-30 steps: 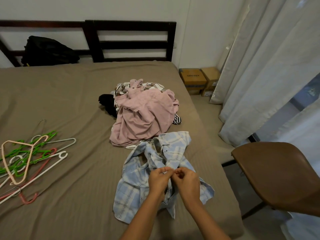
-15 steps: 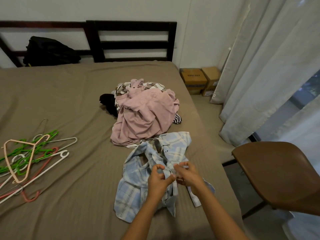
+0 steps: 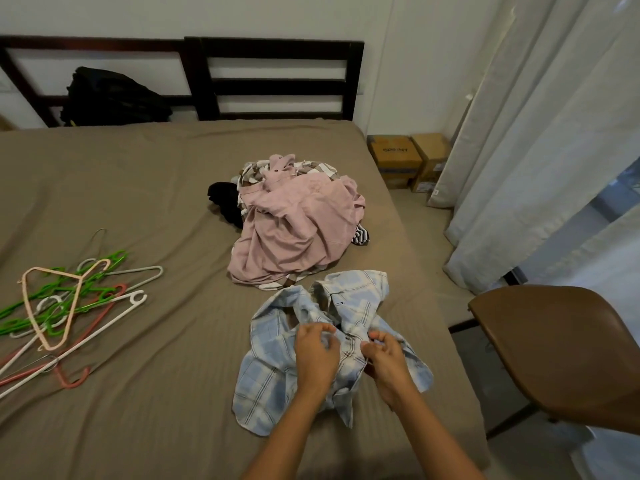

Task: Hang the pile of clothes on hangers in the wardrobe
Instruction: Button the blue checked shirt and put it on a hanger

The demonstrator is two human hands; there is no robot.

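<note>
Curled fingers of the left hand (image 3: 317, 355) and right hand (image 3: 384, 365) pinched the blue plaid shirt (image 3: 263, 379); the far clothes pile (image 3: 298, 233) and the hangers (image 3: 69, 306) at left lay unused, so hanging had seemingly barely begun.

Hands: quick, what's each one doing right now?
The left hand pinches the shirt front.
The right hand pinches it too.
</note>
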